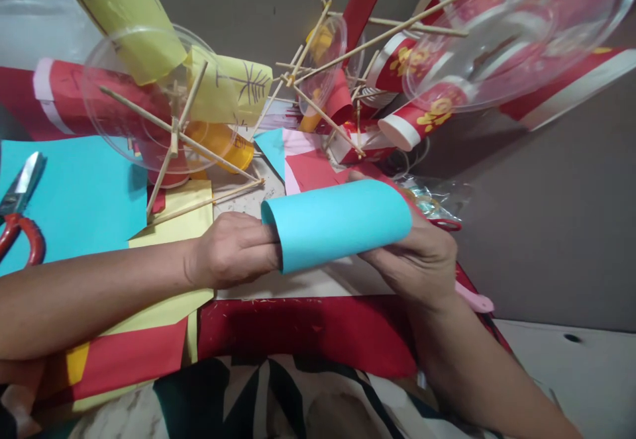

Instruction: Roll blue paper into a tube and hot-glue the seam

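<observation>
A sheet of light blue paper rolled into a tube (338, 224) is held between both hands at the middle of the view. My left hand (233, 250) has its fingers pushed inside the tube's left opening, so they are hidden. My right hand (422, 257) wraps around the tube's right end from below and behind, fingers closed on the paper. Under the hands lie a pale sheet and a red paper sheet (318, 330).
Red-handled scissors (20, 217) lie on a blue sheet (74, 194) at the left. Behind stand wooden-stick frames (173, 138) with clear plastic lids (501, 35), yellow and red paper rolls, an orange cup (221, 144). Yellow and red sheets (134, 353) lie under my left forearm.
</observation>
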A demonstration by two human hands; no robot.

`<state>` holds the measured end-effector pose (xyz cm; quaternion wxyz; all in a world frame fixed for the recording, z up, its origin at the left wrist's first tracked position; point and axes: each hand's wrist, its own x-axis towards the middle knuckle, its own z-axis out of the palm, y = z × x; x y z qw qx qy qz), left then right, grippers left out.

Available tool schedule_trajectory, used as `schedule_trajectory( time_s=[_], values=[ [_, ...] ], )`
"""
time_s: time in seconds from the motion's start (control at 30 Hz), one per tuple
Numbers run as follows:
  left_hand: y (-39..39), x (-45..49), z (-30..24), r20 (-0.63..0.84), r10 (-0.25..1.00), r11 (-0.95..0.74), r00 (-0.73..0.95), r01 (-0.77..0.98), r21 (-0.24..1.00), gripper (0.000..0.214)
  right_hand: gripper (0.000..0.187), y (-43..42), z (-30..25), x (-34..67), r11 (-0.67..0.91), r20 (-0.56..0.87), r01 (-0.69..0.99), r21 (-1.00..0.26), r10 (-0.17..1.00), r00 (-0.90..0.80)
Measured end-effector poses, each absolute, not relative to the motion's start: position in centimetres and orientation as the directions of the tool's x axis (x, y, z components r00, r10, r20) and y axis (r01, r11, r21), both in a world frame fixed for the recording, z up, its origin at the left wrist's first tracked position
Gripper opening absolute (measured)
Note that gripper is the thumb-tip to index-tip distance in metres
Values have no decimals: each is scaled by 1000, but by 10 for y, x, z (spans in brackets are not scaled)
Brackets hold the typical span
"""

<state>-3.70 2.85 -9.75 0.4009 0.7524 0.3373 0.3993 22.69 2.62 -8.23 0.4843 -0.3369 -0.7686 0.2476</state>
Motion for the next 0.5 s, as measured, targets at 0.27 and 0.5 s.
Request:
schedule_trajectory(
  time_s=[0.27,0.5],
  values=[
    [18,-31,-79,653,497,-866,571,278,416,22,12,38,-108,233,246,200,95,-965,917,-345],
    [9,-21,-70,514,786,-615,344,351,706,30,19,36,-103,207,-17,20,-149,-989,969,-244]
  ],
)
